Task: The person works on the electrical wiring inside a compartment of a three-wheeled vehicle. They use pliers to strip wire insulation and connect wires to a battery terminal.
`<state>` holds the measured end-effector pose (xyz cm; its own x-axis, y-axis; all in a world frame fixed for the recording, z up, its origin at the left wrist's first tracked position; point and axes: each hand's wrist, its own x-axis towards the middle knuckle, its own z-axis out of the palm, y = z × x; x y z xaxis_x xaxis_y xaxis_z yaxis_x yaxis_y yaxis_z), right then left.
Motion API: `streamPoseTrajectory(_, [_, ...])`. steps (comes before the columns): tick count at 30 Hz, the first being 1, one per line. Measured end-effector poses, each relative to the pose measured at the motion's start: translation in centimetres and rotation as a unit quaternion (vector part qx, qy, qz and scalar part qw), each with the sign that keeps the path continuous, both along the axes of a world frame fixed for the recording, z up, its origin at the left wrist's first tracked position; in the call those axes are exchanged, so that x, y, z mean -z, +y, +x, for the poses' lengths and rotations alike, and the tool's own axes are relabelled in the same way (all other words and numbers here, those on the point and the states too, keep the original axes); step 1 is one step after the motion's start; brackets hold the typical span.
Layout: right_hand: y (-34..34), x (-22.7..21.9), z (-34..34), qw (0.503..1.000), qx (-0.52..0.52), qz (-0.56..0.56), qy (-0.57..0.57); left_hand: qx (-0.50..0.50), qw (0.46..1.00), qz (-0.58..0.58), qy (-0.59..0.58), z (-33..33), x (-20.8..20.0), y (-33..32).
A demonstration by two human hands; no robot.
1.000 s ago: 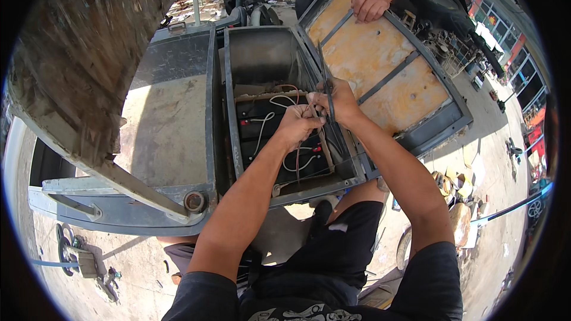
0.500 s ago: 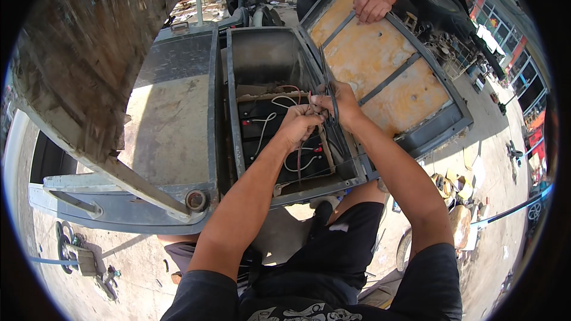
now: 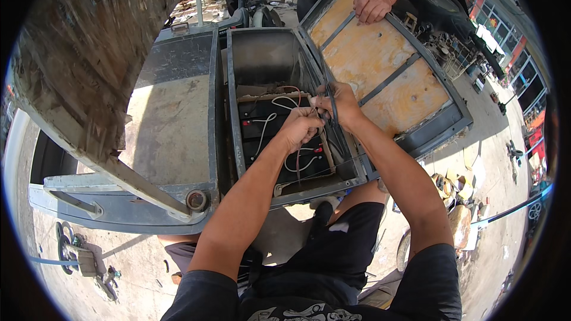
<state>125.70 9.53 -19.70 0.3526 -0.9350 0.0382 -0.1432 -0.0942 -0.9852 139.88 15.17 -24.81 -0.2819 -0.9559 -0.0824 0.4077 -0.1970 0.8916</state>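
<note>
My left hand (image 3: 300,129) and my right hand (image 3: 344,106) meet over the right side of an uncovered grey metal box (image 3: 264,53). The fingers of my left hand are pinched on a thin wire, its end hidden between the fingertips. Dark cables (image 3: 333,116) pass through my right hand, whose thumb and fingers are closed on them close to my left fingertips. Below, black batteries (image 3: 253,134) sit in the box, linked by white wires (image 3: 267,120) with red terminal caps (image 3: 317,150). A thin red wire (image 3: 290,87) curves at the far side of the batteries.
Another person's hand (image 3: 372,6) rests on the tilted lid (image 3: 380,65), a metal frame with a stained wooden panel. At left are a flat grey deck (image 3: 172,125) and a worn board on a metal bar (image 3: 101,148). Scrap items (image 3: 458,187) lie on the ground at right.
My fingers have shifted slightly, and the dark cables at my right hand have changed their bend a little. The other person's hand stays on the lid.
</note>
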Motion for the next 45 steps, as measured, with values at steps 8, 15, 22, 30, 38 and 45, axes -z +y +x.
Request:
streamPoseTrajectory(8, [-1.2, 1.6, -0.4, 0.985, 0.066, -0.131, 0.094, -0.020, 0.998, -0.046, -0.035, -0.4, -0.3, 0.1])
streamPoseTrajectory(15, [-1.7, -1.3, -2.1, 0.980, 0.185, -0.069, -0.025, -0.101, 0.968, -0.120, -0.198, -0.7, 0.2, 0.3])
streamPoseTrajectory(22, [2.8, -5.6, -4.2, 0.981, 0.122, -0.058, -0.141, -0.101, 0.964, -0.132, -0.205, -1.3, 0.4, -0.3])
streamPoseTrajectory(30, [15.6, -8.1, -14.5, 0.986, 0.114, -0.112, 0.039, -0.194, 0.929, -0.071, -0.306, 0.5, 2.4, -1.3])
streamPoseTrajectory(38, [25.3, -2.8, -26.0, 0.939, 0.235, -0.051, 0.246, -0.260, 0.866, -0.035, -0.426, 1.9, 3.1, -1.7])
streamPoseTrajectory(45, [27.7, 0.5, -25.8, 0.897, 0.355, -0.120, 0.236, -0.256, 0.859, 0.011, -0.444, 2.3, 3.6, -2.3])
